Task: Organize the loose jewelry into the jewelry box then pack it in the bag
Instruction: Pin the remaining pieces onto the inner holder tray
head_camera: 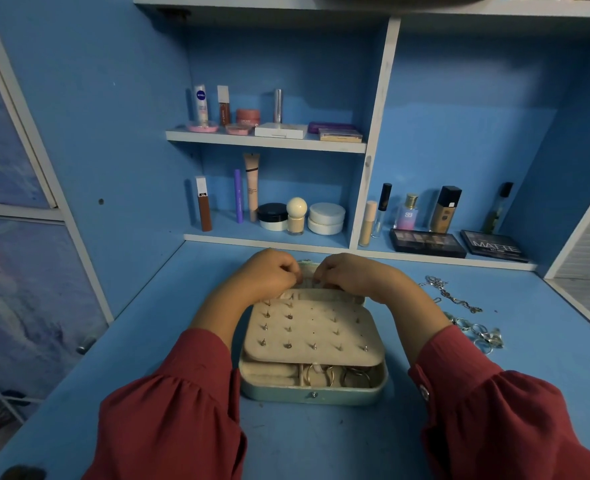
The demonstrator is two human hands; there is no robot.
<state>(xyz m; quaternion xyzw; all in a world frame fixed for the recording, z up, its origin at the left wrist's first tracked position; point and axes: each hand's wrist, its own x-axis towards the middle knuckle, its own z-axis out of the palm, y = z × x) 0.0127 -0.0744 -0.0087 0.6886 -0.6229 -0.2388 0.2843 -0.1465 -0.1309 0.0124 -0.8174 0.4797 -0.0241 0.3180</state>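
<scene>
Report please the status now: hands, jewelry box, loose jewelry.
Both hands, left hand and right hand, fingers curled at far edge of open jewelry box. Earring panel holds studs. Chains and rings still loose on desk, right side.

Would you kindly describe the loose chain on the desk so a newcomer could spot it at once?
Start at the open jewelry box in the middle of the blue desk and look right, towards the back. The chain lies there in a thin silvery squiggle, while the rings nearer the person form a clump of separate loops.

Head camera: I am looking forward and down, close over my hands, shelves rising just beyond them.
</scene>
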